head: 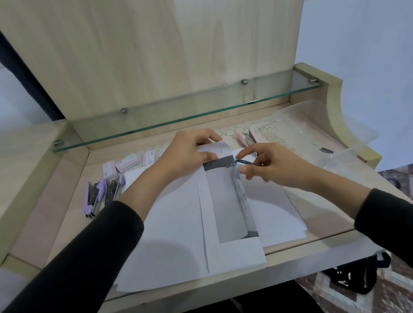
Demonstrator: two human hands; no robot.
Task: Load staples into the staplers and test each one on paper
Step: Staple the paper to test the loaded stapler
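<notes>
- Head view, centre: L hand (188, 155) grasps the far end of a paper strip (227, 204); fingers curled over the fold, thumb pressed on top; far end bent back toward the person
- Paper strip runs near-to-far down mid desk; grey printed panel on its upper face; lies on loose white sheets (173, 221) spread across the desk (55, 207)
- R hand (276, 165) grasps a pale blue stapler (237, 170), pinched btw thumb & fingers; index finger stretched out toward the strip; stapler sits at the strip's right edge, just near of the fold, touching the paper; can't tell if its mouth is closed on the sheet
- Left side: two purple staplers (98, 193) lying swung open side by side; just beyond them, small staple boxes (126, 164) in a row, pink & white
- Far, right of L hand: pink stapler (242, 138), partly hidden
- Far right: clear plastic bag (336, 140), crumpled, w/ a small dark item inside
- Above the far edge: glass shelf (184, 119) on metal pegs, wood back panel behind
- Near right, on the floor: black bag (356, 278)
- Both arms in black sleeves (85, 266)
</notes>
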